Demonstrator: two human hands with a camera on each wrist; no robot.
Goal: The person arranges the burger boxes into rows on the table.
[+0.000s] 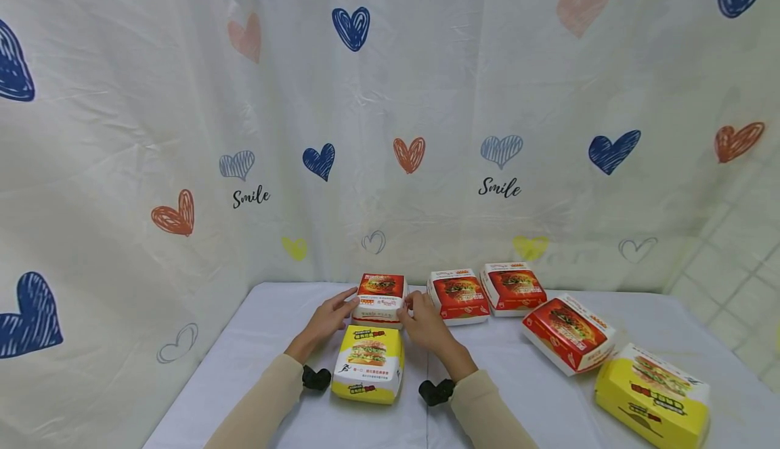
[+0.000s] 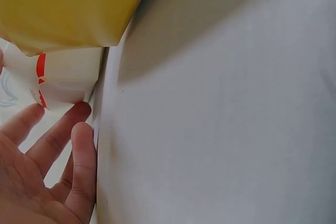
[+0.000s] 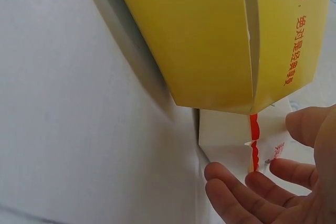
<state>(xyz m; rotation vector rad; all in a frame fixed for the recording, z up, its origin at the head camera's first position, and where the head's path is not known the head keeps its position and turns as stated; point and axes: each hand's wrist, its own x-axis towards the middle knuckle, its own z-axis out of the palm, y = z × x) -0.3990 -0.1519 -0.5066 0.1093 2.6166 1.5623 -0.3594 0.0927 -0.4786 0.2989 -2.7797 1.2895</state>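
A red-and-white burger box [image 1: 381, 296] sits at the far middle of the table, between my two hands. My left hand [image 1: 331, 317] is at its left side; in the left wrist view, extended fingers [image 2: 56, 135] reach the white lower part of the box [image 2: 71, 74]. My right hand [image 1: 424, 320] is at its right side, thumb by the near corner. In the right wrist view those fingers [image 3: 231, 182] are spread and slightly bent beside the white box side [image 3: 223, 132]. Just in front, between my forearms, lies a yellow-and-white burger box [image 1: 368, 366].
To the right stand three more red burger boxes: one nearby [image 1: 458, 296], one behind it [image 1: 513, 288] and one turned at an angle [image 1: 569, 332]. Another yellow burger box [image 1: 652, 396] is at the front right. A heart-print curtain [image 1: 390, 110] hangs behind the white-covered table [image 1: 481, 354].
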